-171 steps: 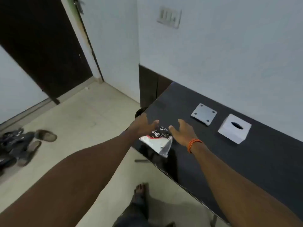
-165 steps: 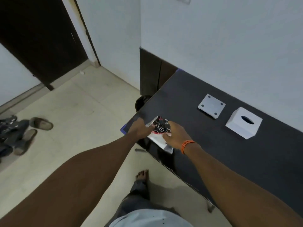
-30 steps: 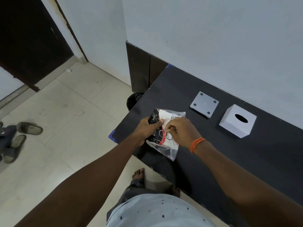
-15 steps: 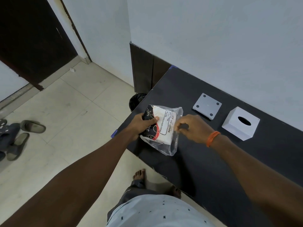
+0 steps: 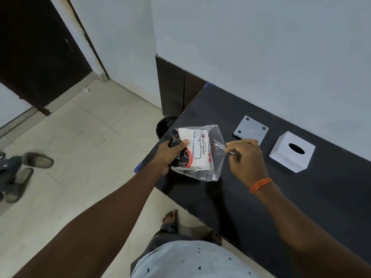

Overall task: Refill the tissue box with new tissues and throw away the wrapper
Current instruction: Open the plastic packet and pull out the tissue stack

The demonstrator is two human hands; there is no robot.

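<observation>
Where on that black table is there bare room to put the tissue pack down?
The table is bare near its front edge, right of the tissue pack, below the white box. Crowded along the wall: grey plate and box side by side.

The tissue pack (image 5: 195, 152), white with black and red print inside a clear plastic wrapper (image 5: 215, 155) (one end pulled loose), is held tilted above the dark surface (image 5: 301, 197). The white tissue box (image 5: 292, 151) sits upright near the wall, oval slot upward, well apart from the pack.
</observation>
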